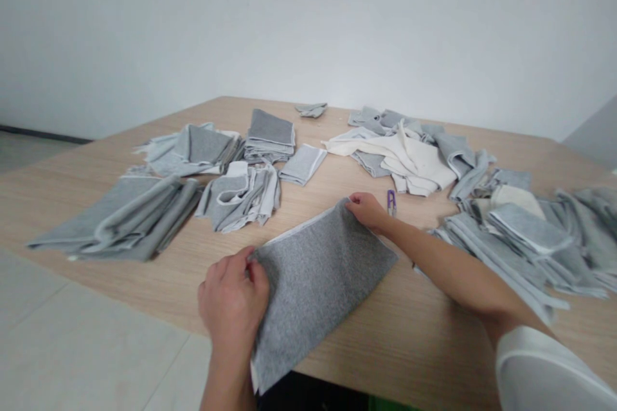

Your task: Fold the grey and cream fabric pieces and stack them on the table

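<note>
A grey piece of fabric with a pale edge is stretched between my two hands at the near side of the table. My left hand pinches its left upper corner. At the far upper corner, my right hand grips the cloth between thumb and fingers. The piece slants down toward me, and its lower left corner hangs past the table's front edge. Just beyond my right hand lies a pair of purple thread snips.
Crumpled grey cloths and a larger folded grey cloth lie on the left. A folded stack stands behind them. Cream fabric and a grey heap cover the right. The wooden table ends close to me.
</note>
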A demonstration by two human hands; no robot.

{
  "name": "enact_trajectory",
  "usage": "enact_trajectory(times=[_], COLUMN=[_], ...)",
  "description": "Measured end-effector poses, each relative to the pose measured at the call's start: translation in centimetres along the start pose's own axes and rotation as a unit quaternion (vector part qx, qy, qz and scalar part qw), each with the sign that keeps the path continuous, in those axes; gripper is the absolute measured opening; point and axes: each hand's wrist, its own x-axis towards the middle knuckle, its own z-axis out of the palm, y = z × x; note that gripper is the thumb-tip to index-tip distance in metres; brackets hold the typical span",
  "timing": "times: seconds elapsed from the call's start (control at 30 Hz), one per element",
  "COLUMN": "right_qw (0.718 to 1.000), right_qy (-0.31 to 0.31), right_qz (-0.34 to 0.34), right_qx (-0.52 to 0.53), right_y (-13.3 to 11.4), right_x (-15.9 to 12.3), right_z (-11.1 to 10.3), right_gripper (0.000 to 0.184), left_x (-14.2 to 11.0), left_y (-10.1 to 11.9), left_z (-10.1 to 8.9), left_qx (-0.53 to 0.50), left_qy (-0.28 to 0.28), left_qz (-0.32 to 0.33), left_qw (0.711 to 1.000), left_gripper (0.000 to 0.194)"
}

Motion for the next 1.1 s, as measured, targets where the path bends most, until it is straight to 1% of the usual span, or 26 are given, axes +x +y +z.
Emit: enact_trajectory(times=[0.07, 0.17, 0.2, 0.27, 0.33, 0.47, 0.5, 0.57, 0.63, 0.8, 0.87, 0.97, 1.0, 1.1], right_qw=[1.000, 1.000, 1.000, 1.000, 1.000, 1.000, 1.000, 1.000, 1.000, 1.000, 1.000, 1.000, 1.000, 1.000], right_qy=[0.001, 0.000, 0.000, -0.002, -0.003, -0.003, -0.003, -0.003, -0.002, 0.000, -0.001, -0.003, -0.004, -0.004], right_qz=[-0.001, 0.000, 0.000, 0.000, -0.001, -0.003, -0.003, -0.002, -0.002, -0.005, -0.004, -0.004, -0.004, -0.003], right_qx=[0.001, 0.004, 0.005, 0.007, 0.007, 0.006, 0.005, 0.004, 0.004, 0.001, 0.000, 0.001, 0.002, 0.003], right_y=[-0.1, -0.2, -0.2, -0.1, -0.1, -0.1, -0.1, -0.1, -0.1, 0.0, 0.1, 0.1, 0.1, 0.1], right_x=[0.0, -0.1, -0.1, -0.1, -0.1, -0.1, -0.1, -0.1, -0.1, 0.0, 0.1, 0.1, 0.0, 0.0], right_z=[-0.1, -0.1, -0.1, -0.1, 0.0, 0.0, 0.0, 0.0, 0.0, 0.1, 0.1, 0.2, 0.1, 0.1], right_gripper=[0.014, 0.014, 0.015, 0.015, 0.015, 0.016, 0.016, 0.015, 0.015, 0.015, 0.014, 0.014, 0.014, 0.015], left_x=[0.1, 0.2, 0.3, 0.4, 0.5, 0.8, 0.9, 1.1, 1.1, 0.8, 0.9, 1.2, 1.3, 1.5], left_y=[0.0, 0.1, 0.2, 0.2, 0.2, 0.2, 0.3, 0.3, 0.5, 0.9, 0.9, 0.7, 0.6, 0.5], left_z=[-0.1, -0.2, -0.3, -0.3, -0.3, -0.4, -0.5, -0.6, -0.8, -0.9, -0.7, -0.4, -0.3, -0.1], left_qx=[-0.004, 0.004, 0.006, 0.007, 0.007, 0.026, 0.032, 0.037, 0.037, 0.034, 0.031, 0.035, 0.036, 0.039], left_qy=[-0.039, -0.134, -0.157, -0.182, -0.188, -0.215, -0.224, -0.236, -0.230, -0.208, -0.208, -0.207, -0.210, -0.216], left_qz=[-0.023, -0.095, -0.112, -0.122, -0.118, -0.132, -0.135, -0.137, -0.141, -0.129, -0.132, -0.151, -0.153, -0.151], left_qw=[0.999, 0.986, 0.981, 0.976, 0.975, 0.967, 0.965, 0.961, 0.962, 0.969, 0.969, 0.966, 0.965, 0.964], left_gripper=[0.036, 0.042, 0.044, 0.044, 0.045, 0.059, 0.058, 0.049, 0.041, 0.034, 0.036, 0.049, 0.049, 0.040])
